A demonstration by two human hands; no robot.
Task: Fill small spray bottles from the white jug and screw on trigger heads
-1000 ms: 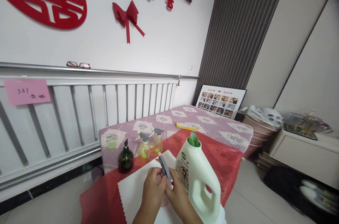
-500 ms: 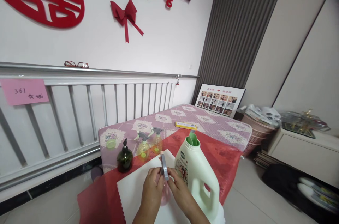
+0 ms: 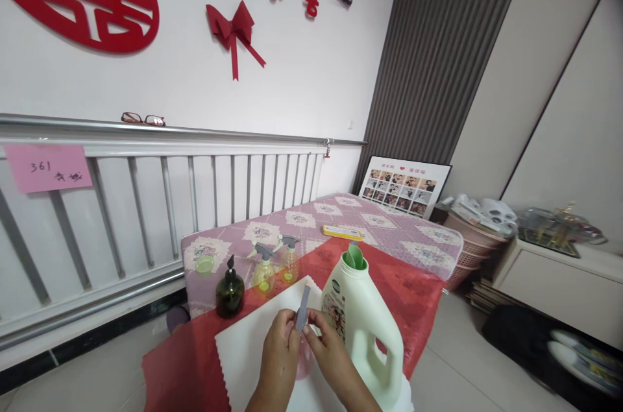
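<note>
My left hand (image 3: 278, 352) and my right hand (image 3: 327, 352) meet low in the middle over a white mat (image 3: 241, 350). Between them they hold a small pink see-through spray bottle (image 3: 305, 365). Its grey spray head (image 3: 302, 308) sticks up above my fingertips. Both hands are closed, the left around the bottle's neck and the right pinching at the base of the head. Just right of my right hand stands a big pale green detergent jug (image 3: 365, 334), its green spout (image 3: 355, 257) uncapped.
A dark green pump bottle (image 3: 230, 292), two yellowish spray bottles (image 3: 264, 272) and a green cap (image 3: 205, 263) stand behind the mat on the red cloth (image 3: 182, 366). A flat yellow box (image 3: 342, 231) lies farther back. Railing at left, baskets and a cabinet at right.
The grey spray head has turned between my fingers, from leaning back-left to standing almost upright and edge-on. My hands stayed in the same spot.
</note>
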